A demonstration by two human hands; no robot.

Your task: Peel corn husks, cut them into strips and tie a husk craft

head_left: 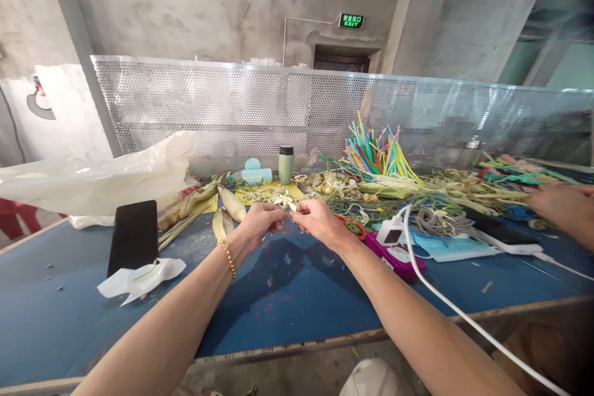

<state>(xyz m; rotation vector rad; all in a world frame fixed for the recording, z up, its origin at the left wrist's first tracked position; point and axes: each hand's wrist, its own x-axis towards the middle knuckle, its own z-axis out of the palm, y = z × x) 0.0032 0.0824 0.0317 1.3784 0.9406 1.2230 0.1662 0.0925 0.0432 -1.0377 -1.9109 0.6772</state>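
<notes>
Above the blue table [273,322], my left hand [262,223] and my right hand [318,221] meet, thumbs and fingertips nearly touching. Both are closed in a pinch on a small pale strip of corn husk [286,202] that shows between them. The part inside the fingers is hidden. A gold bead bracelet [227,258] circles my left wrist. Just left of that hand lie husk-wrapped corn ears [231,203]. Loose husk scraps [264,193] are spread behind the fingers on yellow paper.
A green tumbler [286,165] stands behind the hands. Colourful pipe cleaners [378,151] rise back right, near a purple power strip [401,261] with a white cable [434,291]. A phone [133,235] and crumpled tissue [143,278] lie left. Another person's hand [561,207] reaches in from the right.
</notes>
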